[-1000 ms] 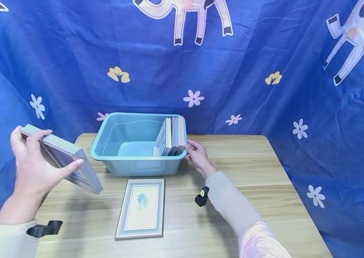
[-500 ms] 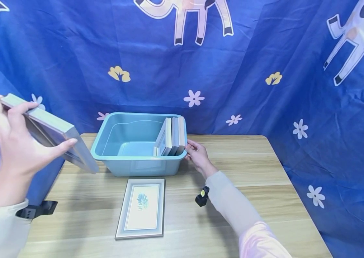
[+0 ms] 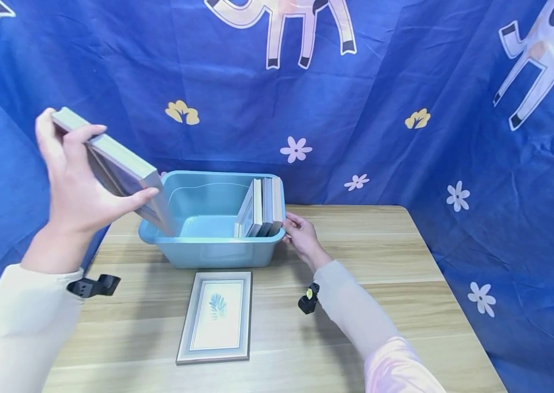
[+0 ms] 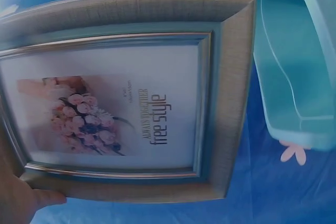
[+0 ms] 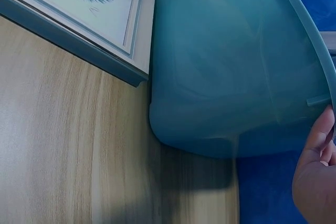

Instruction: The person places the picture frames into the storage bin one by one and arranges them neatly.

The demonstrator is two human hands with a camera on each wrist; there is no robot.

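Where blue cloth (image 3: 237,136) hangs, wood-grained table (image 3: 365,245)

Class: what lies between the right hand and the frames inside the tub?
The right wall of the blue tub separates the right hand from the picture frames in the head view.

A: What does the left hand (image 3: 77,183) hold?
B: A picture frame (image 3: 120,157), tilted, at the left end of a blue tub (image 3: 218,254).
A: And the right hand (image 3: 302,237)?
B: It grips the opposite end, beside standing frames (image 3: 268,204); a leaf print (image 3: 215,316) lies flat in front.
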